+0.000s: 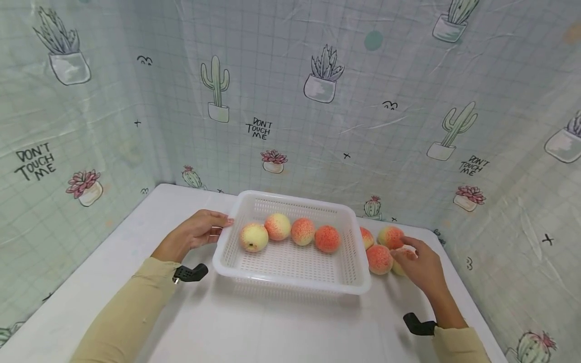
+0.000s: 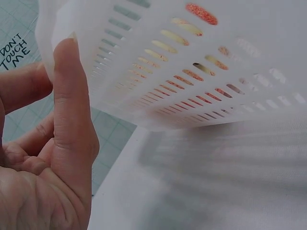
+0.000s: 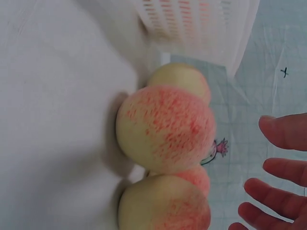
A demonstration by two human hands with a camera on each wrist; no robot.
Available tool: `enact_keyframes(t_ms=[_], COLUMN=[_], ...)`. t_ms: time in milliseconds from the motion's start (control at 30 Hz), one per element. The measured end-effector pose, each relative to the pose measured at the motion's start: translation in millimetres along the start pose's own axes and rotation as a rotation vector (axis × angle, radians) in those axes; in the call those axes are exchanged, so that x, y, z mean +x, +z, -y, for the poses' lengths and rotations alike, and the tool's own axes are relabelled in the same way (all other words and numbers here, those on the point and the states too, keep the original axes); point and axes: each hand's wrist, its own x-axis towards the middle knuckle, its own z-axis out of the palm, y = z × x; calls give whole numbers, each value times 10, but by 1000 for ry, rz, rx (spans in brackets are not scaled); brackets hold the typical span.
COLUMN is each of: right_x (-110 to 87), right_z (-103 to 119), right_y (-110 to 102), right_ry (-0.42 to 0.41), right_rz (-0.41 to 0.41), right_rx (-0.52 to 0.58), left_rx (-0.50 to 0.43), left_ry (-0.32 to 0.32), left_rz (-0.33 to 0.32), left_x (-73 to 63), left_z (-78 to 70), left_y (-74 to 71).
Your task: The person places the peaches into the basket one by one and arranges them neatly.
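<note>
A white perforated plastic basket (image 1: pixel 290 282) stands in the middle of the table with several red-and-yellow peaches inside, a yellow one (image 1: pixel 254 237) at the left and a redder one (image 1: pixel 327 239) at the right. My left hand (image 1: pixel 199 231) holds the basket's left rim; in the left wrist view its thumb (image 2: pixel 69 96) lies along the basket's side. Over a cluster of peaches to the right of the basket hovers my right hand (image 1: pixel 419 264), partly covering them. The right wrist view shows its spread fingers (image 3: pixel 278 199) apart from the nearest peach (image 3: pixel 165 129), holding nothing.
A white-covered table (image 1: pixel 254 333) carries everything. Patterned cloth with cactus drawings (image 1: pixel 272 101) rises behind the table and along both sides. A peach (image 1: pixel 379 259) of the loose cluster lies close against the basket's right wall.
</note>
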Motion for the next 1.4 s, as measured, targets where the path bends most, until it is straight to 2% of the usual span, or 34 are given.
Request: enact_keyframes(t_ms=[333, 600, 767, 1033, 1400], right_x=[72, 161, 221, 306, 416], right_z=[-236, -425, -529, -651, -810], right_y=[-12, -7, 3, 61, 172], right_ry=[-43, -9, 29, 69, 123], right_rz=[26, 75, 116, 175, 151], right_rx=[-115, -130, -92, 60, 62], left_rx=[-16, -16, -20, -9, -18], left_ry=[8, 16, 18, 24, 13], left_rz=[9, 8, 10, 10, 17], left_x=[2, 14, 16, 22, 29], left_z=[19, 34, 44, 37, 43], left_y=[-9, -21, -24, -14, -8])
